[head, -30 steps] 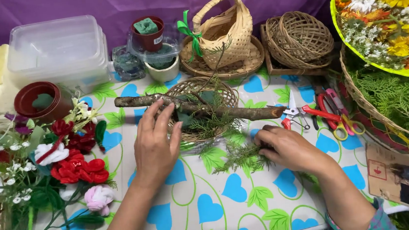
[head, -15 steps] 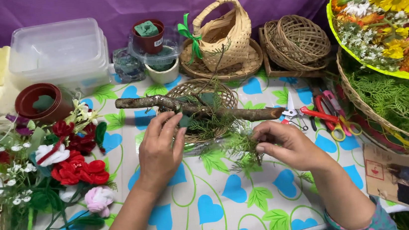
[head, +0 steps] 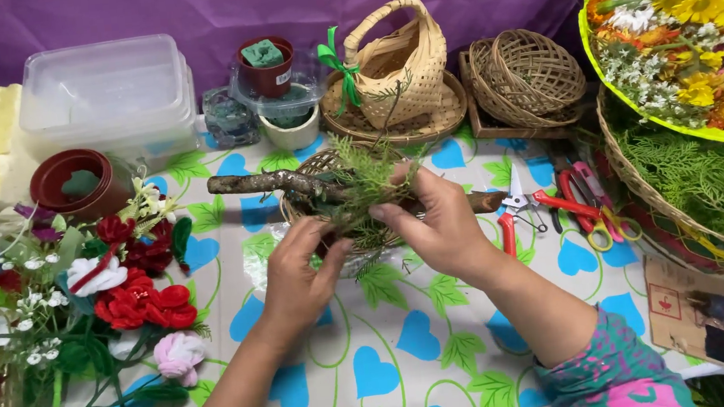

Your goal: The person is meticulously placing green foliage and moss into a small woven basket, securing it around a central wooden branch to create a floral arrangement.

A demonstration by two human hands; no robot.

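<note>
Both hands meet at the middle of a tabletop [head: 447, 354] covered in a cloth printed with blue hearts and green leaves. The right hand [head: 439, 223] pinches a feathery green sprig [head: 366, 179] between thumb and fingers, holding it over a small round twig nest [head: 326, 200] with a rough brown branch [head: 267, 183] lying across it. The left hand [head: 298, 276] is half curled, fingertips at the nest's near edge; whether it grips anything I cannot tell. The sprig looks thin, wispy and loose, so it could slip out or shed if pushed hard, and pressing could tip the light nest or roll the branch off. Red scissors [head: 575, 205] lie just right; artificial red flowers [head: 146, 304] lie left.
</note>
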